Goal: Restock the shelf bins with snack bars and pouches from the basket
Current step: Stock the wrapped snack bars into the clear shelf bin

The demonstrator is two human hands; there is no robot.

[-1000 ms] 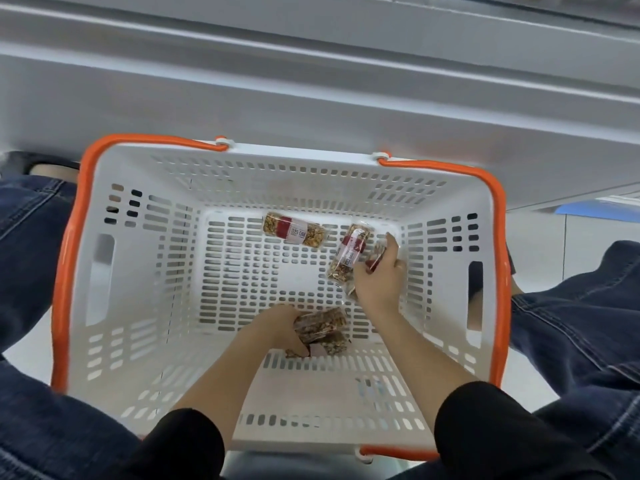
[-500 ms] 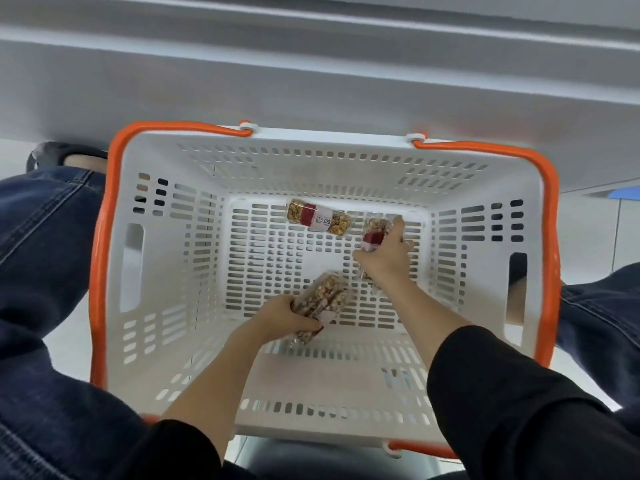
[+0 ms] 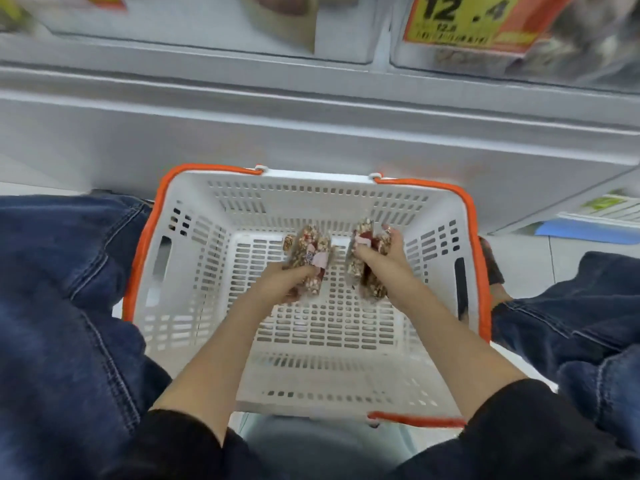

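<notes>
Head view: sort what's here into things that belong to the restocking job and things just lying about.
Part of the job:
- white basket with orange rim
- snack bars gripped in the left hand
- snack bars gripped in the right hand
- shelf bins above, blurred

Just there:
- yellow price tag
- blue item at the right edge

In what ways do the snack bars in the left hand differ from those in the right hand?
The left hand grips its snack bars near their lower ends; the right hand wraps its bars around the middle. The left bundle shows a pale label; the right shows more red. Both are nut bars in clear wrap, held over the basket.
</notes>
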